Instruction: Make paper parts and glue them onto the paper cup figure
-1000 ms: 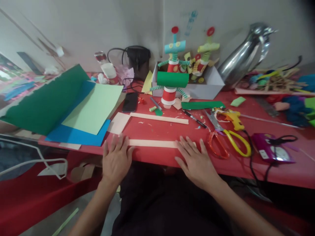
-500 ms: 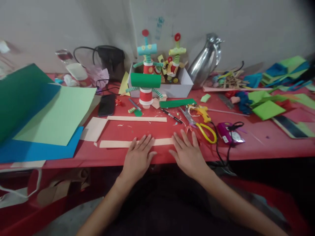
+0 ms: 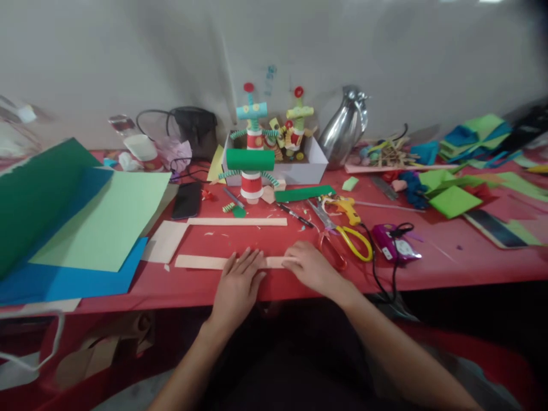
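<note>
A long pale peach paper strip [image 3: 199, 262] lies on the red table near its front edge. My left hand [image 3: 240, 282] rests flat across the strip's middle, fingers stretched out. With bent fingers, my right hand [image 3: 312, 268] pinches the strip's right end, which is partly hidden under it. A second peach strip [image 3: 237, 222] lies parallel, farther back. Beyond it stands a paper-cup figure [image 3: 252, 184] with a green rolled-paper head [image 3: 250, 160] and springy folded arms. Yellow-handled scissors [image 3: 353, 242] and red-handled scissors [image 3: 331, 251] lie right of my right hand.
Green and blue paper sheets [image 3: 100, 222] and a black phone [image 3: 187, 200] are on the left. A white box [image 3: 314, 162] with paper figures stands behind, beside a metal jug [image 3: 345, 128]. A yellow glue gun [image 3: 347, 210], its cord and a purple packet [image 3: 394, 242] lie right.
My right hand has gone from lying flat with spread fingers to pinching the strip's right end. My left hand stays flat on the strip. The view has tilted up slightly.
</note>
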Demonstrator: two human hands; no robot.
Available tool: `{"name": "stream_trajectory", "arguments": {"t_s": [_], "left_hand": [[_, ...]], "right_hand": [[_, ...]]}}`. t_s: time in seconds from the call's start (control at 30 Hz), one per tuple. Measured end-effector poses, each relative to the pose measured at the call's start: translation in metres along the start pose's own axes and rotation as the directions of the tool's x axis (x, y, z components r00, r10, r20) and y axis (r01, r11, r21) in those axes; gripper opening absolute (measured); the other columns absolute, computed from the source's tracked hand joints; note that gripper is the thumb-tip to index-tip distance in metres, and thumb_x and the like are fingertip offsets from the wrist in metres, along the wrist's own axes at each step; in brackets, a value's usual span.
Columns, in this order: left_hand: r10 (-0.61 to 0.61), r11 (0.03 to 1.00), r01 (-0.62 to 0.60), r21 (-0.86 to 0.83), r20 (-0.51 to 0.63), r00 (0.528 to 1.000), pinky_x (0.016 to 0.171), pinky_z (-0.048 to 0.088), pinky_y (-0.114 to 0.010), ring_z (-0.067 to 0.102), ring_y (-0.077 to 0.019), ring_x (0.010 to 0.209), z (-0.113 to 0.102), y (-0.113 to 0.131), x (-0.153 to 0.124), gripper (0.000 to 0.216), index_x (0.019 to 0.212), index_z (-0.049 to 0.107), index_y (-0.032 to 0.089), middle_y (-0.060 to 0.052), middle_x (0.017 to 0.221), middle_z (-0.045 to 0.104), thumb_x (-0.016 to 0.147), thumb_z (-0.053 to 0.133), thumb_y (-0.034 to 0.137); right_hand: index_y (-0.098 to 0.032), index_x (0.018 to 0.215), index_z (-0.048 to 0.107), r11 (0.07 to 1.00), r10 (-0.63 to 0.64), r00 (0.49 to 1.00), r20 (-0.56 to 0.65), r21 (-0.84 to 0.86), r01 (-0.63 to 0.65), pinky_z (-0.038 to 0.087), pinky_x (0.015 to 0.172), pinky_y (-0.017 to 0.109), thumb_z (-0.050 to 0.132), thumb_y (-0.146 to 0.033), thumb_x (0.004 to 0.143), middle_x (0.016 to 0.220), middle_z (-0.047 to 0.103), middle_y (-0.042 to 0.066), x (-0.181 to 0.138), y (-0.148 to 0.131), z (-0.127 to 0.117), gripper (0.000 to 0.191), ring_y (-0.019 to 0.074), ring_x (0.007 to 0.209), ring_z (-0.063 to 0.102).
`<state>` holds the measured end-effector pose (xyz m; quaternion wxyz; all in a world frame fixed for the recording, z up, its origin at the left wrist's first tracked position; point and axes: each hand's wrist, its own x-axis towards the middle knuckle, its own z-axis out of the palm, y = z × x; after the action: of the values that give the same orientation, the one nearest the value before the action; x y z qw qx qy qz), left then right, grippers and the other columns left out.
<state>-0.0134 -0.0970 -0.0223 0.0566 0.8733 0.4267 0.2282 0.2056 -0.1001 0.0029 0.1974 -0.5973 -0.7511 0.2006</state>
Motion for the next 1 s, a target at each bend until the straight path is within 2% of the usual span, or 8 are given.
{"name": "stream_trajectory", "arguments": {"t_s": [0.17, 0.4, 0.67, 0.73, 0.83, 0.87, 0.93, 1.0], "left_hand": [[-0.043, 0.993, 0.039, -0.114, -0.034, 0.999, 0.093, 0.046, -0.040, 0.065, -0.0227, 0.100, -0.014, -0.007, 0.024, 0.021, 0.102, 0.069, 0.020, -0.006, 0.101, 0.073, 0.093, 0.050, 0.019], [-0.100, 0.995, 0.091, 0.045, 0.266, 0.959, 0.068, 0.043, -0.029, 0.066, -0.0202, 0.077, -0.051, -0.009, 0.045, 0.023, 0.084, 0.067, 0.020, -0.006, 0.085, 0.071, 0.092, 0.045, 0.017], [-0.316, 0.923, 0.353, -0.151, 0.220, 0.923, 0.064, 0.043, -0.024, 0.066, -0.0188, 0.072, -0.118, -0.091, 0.008, 0.029, 0.074, 0.072, 0.025, -0.003, 0.078, 0.073, 0.088, 0.051, 0.038], [-0.471, 0.833, 0.447, -0.328, 0.005, 0.882, 0.062, 0.045, -0.024, 0.063, -0.0187, 0.067, -0.121, -0.100, 0.001, 0.030, 0.075, 0.072, 0.024, -0.003, 0.072, 0.071, 0.080, 0.059, 0.050], [-0.759, 0.566, 0.433, -0.702, -0.238, 0.606, 0.066, 0.049, -0.024, 0.063, -0.0186, 0.075, -0.098, -0.083, -0.001, 0.039, 0.093, 0.072, 0.023, -0.004, 0.085, 0.072, 0.073, 0.066, 0.056], [-0.774, 0.474, 0.367, -0.800, -0.180, 0.607, 0.067, 0.050, -0.025, 0.063, -0.0180, 0.077, -0.085, -0.070, 0.001, 0.045, 0.101, 0.071, 0.023, -0.005, 0.097, 0.072, 0.070, 0.070, 0.055], [-0.697, 0.257, 0.318, -0.913, 0.054, 0.715, 0.064, 0.050, -0.026, 0.062, -0.0167, 0.073, -0.057, -0.040, 0.006, 0.049, 0.098, 0.072, 0.020, -0.008, 0.099, 0.071, 0.061, 0.079, 0.050], [-0.612, 0.125, 0.328, -0.937, 0.187, 0.768, 0.056, 0.044, -0.023, 0.056, -0.0137, 0.062, -0.036, -0.014, 0.012, 0.033, 0.074, 0.072, 0.016, -0.005, 0.071, 0.067, 0.064, 0.079, 0.047]], "right_hand": [[-0.022, 0.090, 0.066, 0.974, -0.083, 0.991, -0.107, 0.201, 0.103, 0.041, 0.071, 0.025, 0.048, -0.023, 0.097, 0.087, 0.071, 0.003, 0.003, -0.014, 0.004, 0.019, 0.0174, 0.080, 0.065], [-0.024, 0.091, 0.071, 0.973, -0.113, 0.985, -0.130, 0.185, 0.136, 0.041, 0.071, 0.025, 0.046, -0.018, 0.095, 0.086, 0.074, 0.002, 0.005, -0.021, 0.002, 0.026, 0.0175, 0.079, 0.068], [-0.022, 0.080, 0.070, 0.944, -0.001, 0.987, -0.160, 0.325, 0.054, 0.041, 0.063, 0.024, 0.048, -0.036, 0.095, 0.068, 0.068, 0.000, -0.012, 0.011, -0.024, 0.030, 0.0168, 0.066, 0.065], [-0.022, 0.080, 0.070, 0.925, 0.065, 0.976, -0.209, 0.380, 0.020, 0.043, 0.062, 0.024, 0.048, -0.044, 0.095, 0.066, 0.068, 0.001, -0.015, 0.011, -0.020, 0.034, 0.0179, 0.064, 0.064], [-0.021, 0.085, 0.070, 0.844, 0.203, 0.937, -0.285, 0.536, -0.019, 0.046, 0.062, 0.026, 0.049, -0.054, 0.092, 0.073, 0.072, 0.004, -0.012, 0.002, -0.001, 0.039, 0.0197, 0.064, 0.066], [-0.021, 0.085, 0.069, 0.809, 0.227, 0.932, -0.281, 0.588, -0.020, 0.047, 0.062, 0.027, 0.050, -0.056, 0.091, 0.075, 0.073, 0.005, -0.011, -0.003, 0.006, 0.041, 0.0202, 0.063, 0.066], [-0.021, 0.082, 0.070, 0.765, 0.199, 0.953, -0.229, 0.644, -0.004, 0.047, 0.059, 0.027, 0.051, -0.059, 0.089, 0.072, 0.072, 0.005, -0.007, -0.014, 0.018, 0.043, 0.0207, 0.061, 0.065], [-0.021, 0.078, 0.070, 0.763, 0.116, 0.980, -0.162, 0.646, 0.016, 0.045, 0.058, 0.027, 0.053, -0.058, 0.088, 0.064, 0.068, 0.003, -0.004, -0.024, 0.023, 0.042, 0.0202, 0.059, 0.064]]}}
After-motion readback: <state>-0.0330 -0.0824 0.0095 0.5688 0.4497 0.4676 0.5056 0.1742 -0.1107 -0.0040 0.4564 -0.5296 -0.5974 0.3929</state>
